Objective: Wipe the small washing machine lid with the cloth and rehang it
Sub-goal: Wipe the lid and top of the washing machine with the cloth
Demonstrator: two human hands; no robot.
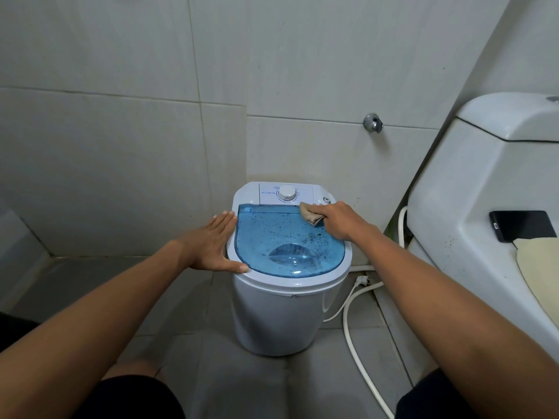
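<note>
I see one mini washing machine (287, 313), one blue lid (284, 237). Right hand (338, 220) grips one tan cloth (311, 214) at lid's 1 o'clock. Left hand (211, 246) flat, fingers straight, on rim at 9 o'clock.

Cloth (311, 214) mostly hidden under right hand (338, 220). Panel print beside dial (286, 193) too small to read. Toilet tank (496, 164), beige mat (541, 273) cut by right edge. White hose (360, 352) runs off near edge.
</note>
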